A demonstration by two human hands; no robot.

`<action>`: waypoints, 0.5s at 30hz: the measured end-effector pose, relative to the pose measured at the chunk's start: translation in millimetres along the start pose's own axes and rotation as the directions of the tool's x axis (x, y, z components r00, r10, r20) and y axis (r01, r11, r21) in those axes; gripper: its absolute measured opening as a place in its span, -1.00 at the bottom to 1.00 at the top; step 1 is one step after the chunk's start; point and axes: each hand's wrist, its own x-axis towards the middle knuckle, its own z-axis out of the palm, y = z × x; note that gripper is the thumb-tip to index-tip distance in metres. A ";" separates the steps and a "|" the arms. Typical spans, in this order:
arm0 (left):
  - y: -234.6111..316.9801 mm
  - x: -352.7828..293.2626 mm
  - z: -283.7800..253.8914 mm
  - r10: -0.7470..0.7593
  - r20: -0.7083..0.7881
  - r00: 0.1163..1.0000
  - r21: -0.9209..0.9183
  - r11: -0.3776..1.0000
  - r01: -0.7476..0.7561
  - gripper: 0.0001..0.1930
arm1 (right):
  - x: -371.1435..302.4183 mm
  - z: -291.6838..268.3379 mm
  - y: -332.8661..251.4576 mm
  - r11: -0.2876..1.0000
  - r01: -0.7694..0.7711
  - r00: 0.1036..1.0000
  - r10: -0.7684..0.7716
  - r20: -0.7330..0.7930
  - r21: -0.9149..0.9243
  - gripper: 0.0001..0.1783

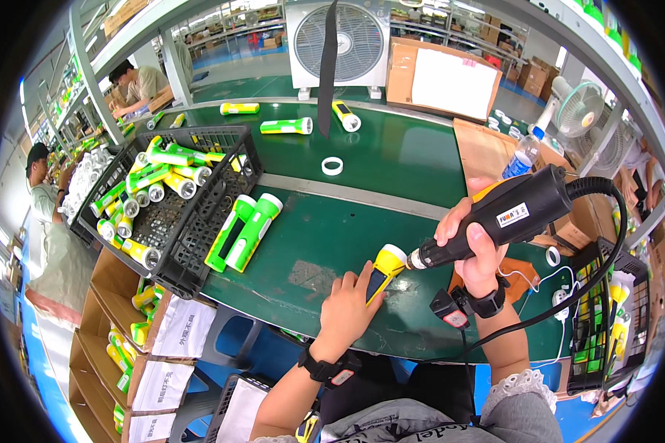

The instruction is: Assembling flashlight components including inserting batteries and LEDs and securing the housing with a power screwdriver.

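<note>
My left hand (347, 308) is closed around a yellow flashlight (386, 267) with a dark panel on its side, tilted low over the green table (314, 229). A black corded power screwdriver (524, 214) is gripped in my right hand (480, 255). Its tip reaches the white rim at the flashlight's head; whether it sits on a screw is too small to tell. Two green flashlights (255, 232) with white rims lie side by side to the left of my hands. Beyond the flashlight in my hand, a white ring (332, 165) lies on the far strip of the table.
A black crate (192, 247) of green and yellow flashlights stands at left, above cardboard bins (100, 336). Three flashlights lie at the back, near a hanging black strip (327, 66). A water bottle (523, 153) and another crate (590, 325) are at right. The screwdriver's cord (606, 273) loops past my right arm.
</note>
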 end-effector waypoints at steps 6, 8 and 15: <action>0.4 -0.5 0.6 0.011 -0.007 1.000 -0.001 1.000 -0.011 -0.41 | 0.5 0.6 1.3 1.000 -0.020 0.999 0.020 0.027 0.005 -0.38; 0.2 -0.6 0.7 0.016 -0.008 1.000 0.005 1.000 -0.016 -0.41 | -0.1 1.3 2.2 1.000 -0.022 0.999 0.022 0.037 0.011 -0.38; -2.2 -0.7 2.0 0.029 -0.009 1.000 -0.030 0.999 -0.030 -0.41 | 0.3 4.9 10.1 0.990 -0.131 0.954 0.112 0.276 0.050 -0.46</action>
